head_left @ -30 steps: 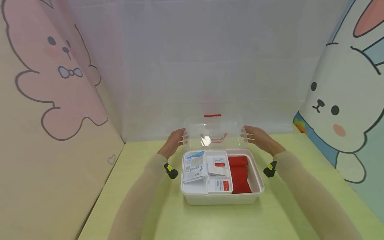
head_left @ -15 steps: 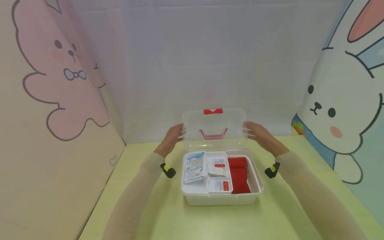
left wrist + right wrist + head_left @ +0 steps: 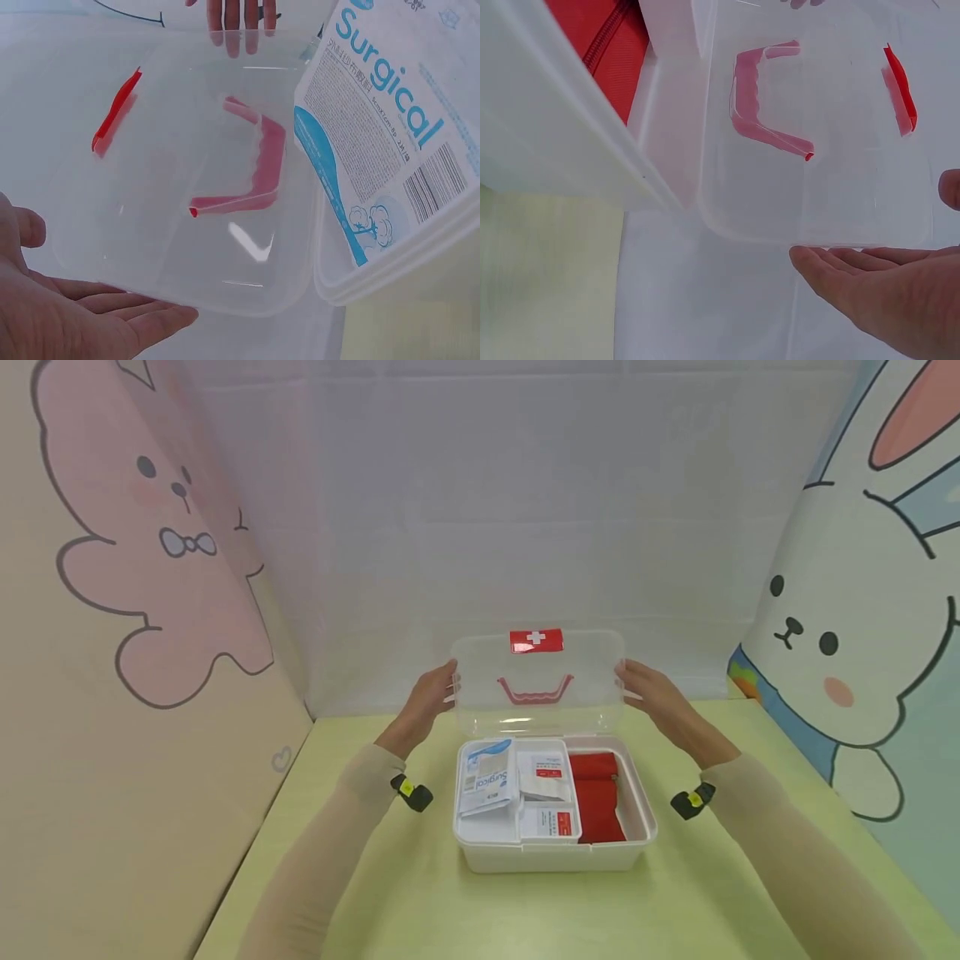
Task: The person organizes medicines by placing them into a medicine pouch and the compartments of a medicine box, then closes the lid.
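A white first-aid box (image 3: 551,858) lies open on the table, its clear plastic lid (image 3: 480,672) raised at the back. The lid bears a pink-red carrying handle (image 3: 535,697) and a red latch (image 3: 536,641) with a white cross. At the lid's left edge is my left hand (image 3: 429,700), its fingers (image 3: 161,319) straight along the rim and the thumb held apart. My right hand (image 3: 660,697) mirrors it at the opposite edge, straight fingertips (image 3: 810,262) right at the rim, thumb away from it.
Inside the box, a white tray (image 3: 487,832) carries a "Surgical" dressing packet (image 3: 487,781) and small white packets (image 3: 550,821) with red labels. A red zipped pouch (image 3: 598,810) fills part of the right side. White sheeting (image 3: 375,568) hangs behind the table (image 3: 525,918).
The lid has swung further upright, so its top edge sits higher and the latch's white cross shows. Both hands stay beside it, now slightly farther apart.
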Action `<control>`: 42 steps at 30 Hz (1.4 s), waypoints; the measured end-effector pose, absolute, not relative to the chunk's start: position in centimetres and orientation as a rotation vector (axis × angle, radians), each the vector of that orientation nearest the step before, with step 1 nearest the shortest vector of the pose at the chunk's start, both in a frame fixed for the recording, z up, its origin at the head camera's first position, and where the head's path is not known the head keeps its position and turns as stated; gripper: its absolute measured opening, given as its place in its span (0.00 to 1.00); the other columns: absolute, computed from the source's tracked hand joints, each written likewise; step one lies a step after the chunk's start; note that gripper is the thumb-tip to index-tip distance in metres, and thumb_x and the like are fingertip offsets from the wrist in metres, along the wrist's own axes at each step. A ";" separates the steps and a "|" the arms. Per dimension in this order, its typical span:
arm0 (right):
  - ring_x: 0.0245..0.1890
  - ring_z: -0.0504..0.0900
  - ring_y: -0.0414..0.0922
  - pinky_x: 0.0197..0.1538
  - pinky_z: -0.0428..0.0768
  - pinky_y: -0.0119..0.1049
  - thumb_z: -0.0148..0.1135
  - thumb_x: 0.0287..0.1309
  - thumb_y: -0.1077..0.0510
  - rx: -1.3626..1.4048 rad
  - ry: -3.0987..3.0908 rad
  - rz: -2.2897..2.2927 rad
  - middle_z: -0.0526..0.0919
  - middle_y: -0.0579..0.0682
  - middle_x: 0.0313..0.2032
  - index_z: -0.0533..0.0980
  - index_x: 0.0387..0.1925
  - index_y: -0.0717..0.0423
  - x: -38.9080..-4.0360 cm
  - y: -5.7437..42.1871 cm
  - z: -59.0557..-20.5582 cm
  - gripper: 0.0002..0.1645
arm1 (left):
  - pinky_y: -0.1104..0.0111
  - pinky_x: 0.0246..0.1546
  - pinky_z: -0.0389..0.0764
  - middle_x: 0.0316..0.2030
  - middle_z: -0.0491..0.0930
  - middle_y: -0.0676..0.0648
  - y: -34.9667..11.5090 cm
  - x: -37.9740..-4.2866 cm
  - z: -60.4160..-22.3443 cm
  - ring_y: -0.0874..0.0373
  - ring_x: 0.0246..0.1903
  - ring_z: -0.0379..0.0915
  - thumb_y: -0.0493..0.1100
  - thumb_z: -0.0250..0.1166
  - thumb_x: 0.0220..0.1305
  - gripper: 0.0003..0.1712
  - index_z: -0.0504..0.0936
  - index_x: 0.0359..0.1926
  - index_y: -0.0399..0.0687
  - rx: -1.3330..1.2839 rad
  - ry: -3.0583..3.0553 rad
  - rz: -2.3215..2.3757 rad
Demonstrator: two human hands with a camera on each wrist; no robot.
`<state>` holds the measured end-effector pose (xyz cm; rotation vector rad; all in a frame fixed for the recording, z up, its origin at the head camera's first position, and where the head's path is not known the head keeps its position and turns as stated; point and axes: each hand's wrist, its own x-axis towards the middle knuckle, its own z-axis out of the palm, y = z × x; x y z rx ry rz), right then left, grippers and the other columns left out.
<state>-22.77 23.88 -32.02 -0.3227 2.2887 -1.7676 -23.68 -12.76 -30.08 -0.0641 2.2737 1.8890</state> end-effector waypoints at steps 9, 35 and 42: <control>0.77 0.47 0.61 0.75 0.50 0.58 0.43 0.74 0.42 -0.378 2.365 -1.747 0.44 0.62 0.77 0.40 0.76 0.63 -20.7 24.1 -30.7 0.45 | 0.56 0.73 0.60 0.75 0.55 0.40 -12.5 -21.9 -29.0 0.45 0.74 0.53 0.61 0.44 0.75 0.40 0.51 0.76 0.42 -0.044 2.286 1.905; 0.35 0.81 0.52 0.34 0.70 0.21 0.58 0.65 0.58 -0.539 3.412 -1.525 0.80 0.58 0.50 0.80 0.46 0.62 -15.5 22.1 -30.3 0.14 | 0.59 0.72 0.62 0.74 0.57 0.39 -12.3 -18.6 -29.2 0.45 0.73 0.55 0.64 0.45 0.73 0.42 0.54 0.75 0.40 0.000 2.381 1.846; 0.34 0.81 0.49 0.34 0.77 0.32 0.56 0.68 0.51 -0.511 3.273 -1.387 0.85 0.56 0.41 0.79 0.49 0.59 -14.6 20.3 -30.5 0.17 | 0.58 0.72 0.62 0.73 0.59 0.39 -12.2 -18.0 -29.4 0.45 0.73 0.56 0.61 0.46 0.74 0.40 0.57 0.73 0.38 0.054 2.428 1.869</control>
